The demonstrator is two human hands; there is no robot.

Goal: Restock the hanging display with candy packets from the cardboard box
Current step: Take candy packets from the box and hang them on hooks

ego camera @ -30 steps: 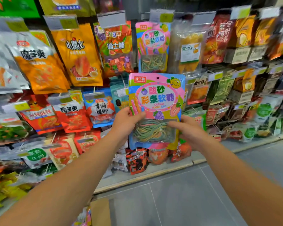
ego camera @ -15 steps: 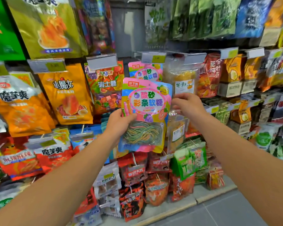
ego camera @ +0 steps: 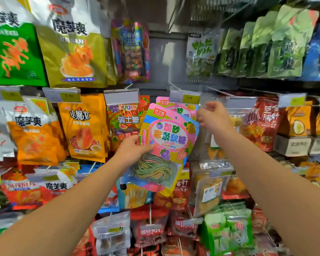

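The pink and blue candy packet (ego camera: 168, 137), with coloured strips showing through its window, is held up against the hanging display, tilted a little to the right. My left hand (ego camera: 131, 152) grips its left edge at mid height. My right hand (ego camera: 215, 117) has curled fingers at the packet's upper right corner, just below a price tag (ego camera: 185, 97) on a hook. An identical packet (ego camera: 181, 109) hangs on that hook right behind it. The cardboard box is out of view.
Snack packets crowd the hooks all around: a Sugar packet (ego camera: 126, 115) and orange packets (ego camera: 83, 126) to the left, clear packets (ego camera: 235, 117) and red ones (ego camera: 262, 122) to the right, green bags (ego camera: 284, 43) above. More rows hang below.
Both hands have lifted the packet up and in toward the hook. My right hand went from its lower right edge to its top right corner. The floor and the box edge have dropped out of view.
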